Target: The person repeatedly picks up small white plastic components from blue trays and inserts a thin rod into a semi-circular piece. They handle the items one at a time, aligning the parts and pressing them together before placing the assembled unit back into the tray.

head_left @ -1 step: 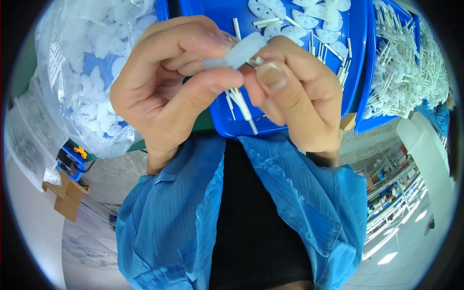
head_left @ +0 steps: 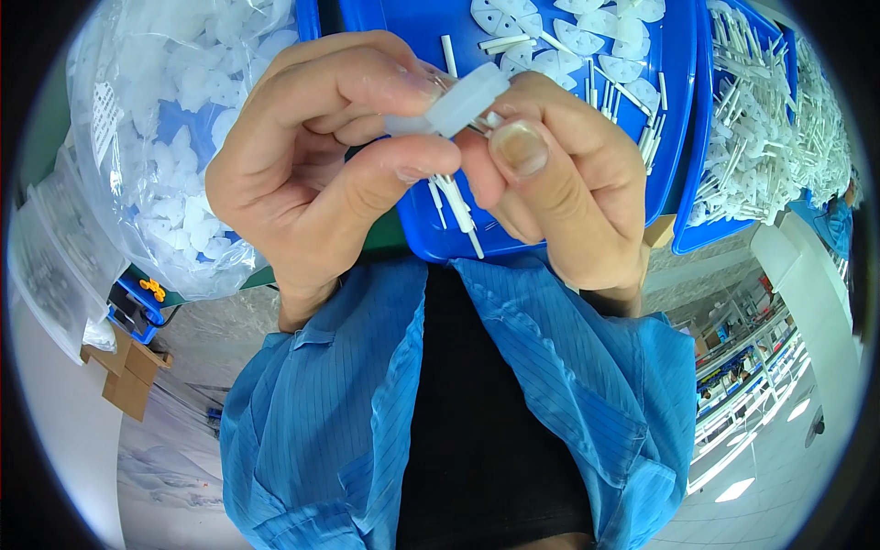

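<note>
Between the fingertips and thumb of my left hand (head_left: 316, 151) is a translucent white plastic piece (head_left: 466, 99), held tilted above the blue tray. My right hand (head_left: 559, 174) pinches a thin metal pin with a small white end (head_left: 493, 119), right at the piece's edge. How far the pin reaches into the piece is hidden by my fingers. Below the hands, white rods (head_left: 456, 203) lie in the tray, partly covered by my left thumb.
The blue tray (head_left: 678, 156) holds flat white lobed discs (head_left: 577, 38) and white rods. To the right, another blue tray (head_left: 701, 215) is heaped with white parts with rods (head_left: 747, 151). At left sits a clear plastic bag (head_left: 183, 119) of white discs, with cardboard (head_left: 133, 385) below.
The plastic piece and both hands have shifted only very slightly. Both grips stay the same.
</note>
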{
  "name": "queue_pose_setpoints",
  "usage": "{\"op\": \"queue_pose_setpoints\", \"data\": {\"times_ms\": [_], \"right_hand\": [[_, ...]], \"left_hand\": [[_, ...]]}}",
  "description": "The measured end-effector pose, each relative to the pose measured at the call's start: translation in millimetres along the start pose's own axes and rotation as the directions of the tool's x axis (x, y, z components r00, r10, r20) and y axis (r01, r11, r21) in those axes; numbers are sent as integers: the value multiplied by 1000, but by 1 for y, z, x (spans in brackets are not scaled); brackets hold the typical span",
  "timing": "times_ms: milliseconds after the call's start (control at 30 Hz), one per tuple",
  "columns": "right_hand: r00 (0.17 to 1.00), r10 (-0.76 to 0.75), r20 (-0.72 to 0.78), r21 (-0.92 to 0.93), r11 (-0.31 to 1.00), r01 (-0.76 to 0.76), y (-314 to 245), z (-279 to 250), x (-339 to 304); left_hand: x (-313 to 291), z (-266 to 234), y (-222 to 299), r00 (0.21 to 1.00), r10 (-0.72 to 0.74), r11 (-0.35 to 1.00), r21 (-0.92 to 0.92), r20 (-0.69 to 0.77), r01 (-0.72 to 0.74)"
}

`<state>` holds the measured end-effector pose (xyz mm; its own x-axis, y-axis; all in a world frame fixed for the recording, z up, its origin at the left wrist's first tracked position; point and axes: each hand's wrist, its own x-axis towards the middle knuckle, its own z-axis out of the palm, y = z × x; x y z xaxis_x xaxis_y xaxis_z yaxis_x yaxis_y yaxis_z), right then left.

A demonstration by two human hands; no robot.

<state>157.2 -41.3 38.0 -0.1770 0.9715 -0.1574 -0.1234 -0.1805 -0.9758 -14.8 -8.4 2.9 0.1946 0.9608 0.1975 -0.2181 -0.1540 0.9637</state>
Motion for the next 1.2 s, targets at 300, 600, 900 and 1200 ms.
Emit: {"op": "queue_pose_setpoints", "data": {"times_ms": [300, 600, 900, 1200], "right_hand": [[913, -402, 76, -748, 582, 318, 2, 9, -10], [796, -541, 271, -612, 542, 577, 24, -25, 10], [940, -326, 99, -467, 819, 333, 8, -27, 7], [993, -115, -33, -688, 723, 61, -7, -24, 26]], "left_hand": [[12, -16, -6, 923, 278, 939, 125, 268, -319], [23, -13, -3, 868, 345, 883, 189, 357, -429], [16, -7, -1, 886, 360, 807, 378, 293, -453], [6, 4, -9, 965, 262, 947, 187, 11, -260]]}}
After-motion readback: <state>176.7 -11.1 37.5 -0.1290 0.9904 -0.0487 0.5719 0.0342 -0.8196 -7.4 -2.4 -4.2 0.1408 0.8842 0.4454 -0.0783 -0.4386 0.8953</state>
